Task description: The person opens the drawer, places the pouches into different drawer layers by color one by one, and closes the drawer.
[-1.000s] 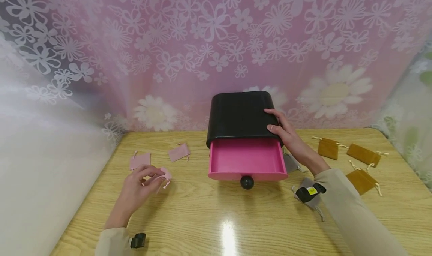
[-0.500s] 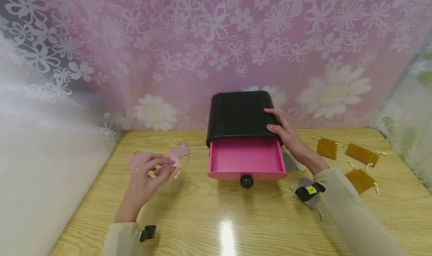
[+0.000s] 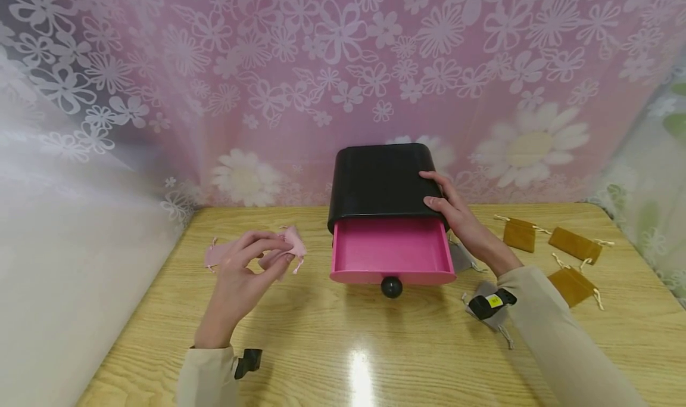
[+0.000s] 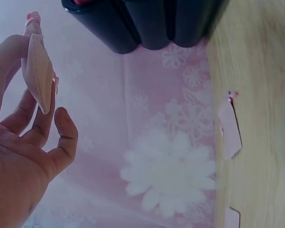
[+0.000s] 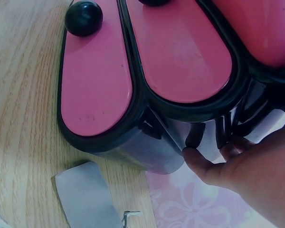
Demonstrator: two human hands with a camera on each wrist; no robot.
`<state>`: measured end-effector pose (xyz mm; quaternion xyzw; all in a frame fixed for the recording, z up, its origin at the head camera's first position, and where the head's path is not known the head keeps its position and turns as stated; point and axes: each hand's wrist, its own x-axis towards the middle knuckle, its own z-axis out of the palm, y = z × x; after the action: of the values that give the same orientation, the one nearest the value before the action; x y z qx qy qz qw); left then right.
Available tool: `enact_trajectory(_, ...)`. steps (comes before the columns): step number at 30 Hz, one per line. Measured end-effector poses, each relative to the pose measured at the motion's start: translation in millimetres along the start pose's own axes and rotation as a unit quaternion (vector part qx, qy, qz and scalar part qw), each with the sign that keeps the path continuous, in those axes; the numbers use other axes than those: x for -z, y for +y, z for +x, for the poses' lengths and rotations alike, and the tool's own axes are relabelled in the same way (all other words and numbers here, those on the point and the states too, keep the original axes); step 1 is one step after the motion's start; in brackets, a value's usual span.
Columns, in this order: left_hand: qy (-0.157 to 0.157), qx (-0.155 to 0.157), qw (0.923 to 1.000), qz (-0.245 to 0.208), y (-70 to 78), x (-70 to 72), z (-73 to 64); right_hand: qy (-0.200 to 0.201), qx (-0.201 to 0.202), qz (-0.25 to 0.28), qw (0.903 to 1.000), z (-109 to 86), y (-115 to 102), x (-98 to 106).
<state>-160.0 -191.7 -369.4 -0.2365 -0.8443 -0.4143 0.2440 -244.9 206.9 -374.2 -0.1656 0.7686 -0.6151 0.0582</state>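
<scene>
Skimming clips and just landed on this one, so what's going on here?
A person's left hand pinches a pink pouch above the table. The right hand rests on the black cabinet, whose top drawer is pulled out. The held pouch is outside the drawer, to its left. Two more pink pouches, two grey ones and three brown ones lie on the table.

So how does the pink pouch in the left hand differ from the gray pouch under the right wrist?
The pink pouch has pink cords; the gray pouch has light gray ones. The left hand pinches the pink pouch above the table, while the gray pouch lies on it, partly hidden in the head view. Both are drawstring pouches.
</scene>
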Motion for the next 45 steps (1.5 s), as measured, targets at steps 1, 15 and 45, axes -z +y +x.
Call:
enact_trajectory(1,0.001,-0.004,1.0000,-0.003,1.7,-1.1,1.6,0.000,0.000,0.000,1.0000,0.5,0,0)
enact_trajectory(15,-0.005,-0.029,0.9988,-0.038,19.3,-20.1,21.0,-0.002,-0.002,-0.009,1.0000,-0.2,1,0)
enact_trajectory(45,-0.106,-0.118,0.9847,-0.073,63.8,-73.2,59.6,0.004,-0.004,-0.008,0.9999,-0.4,0,0)
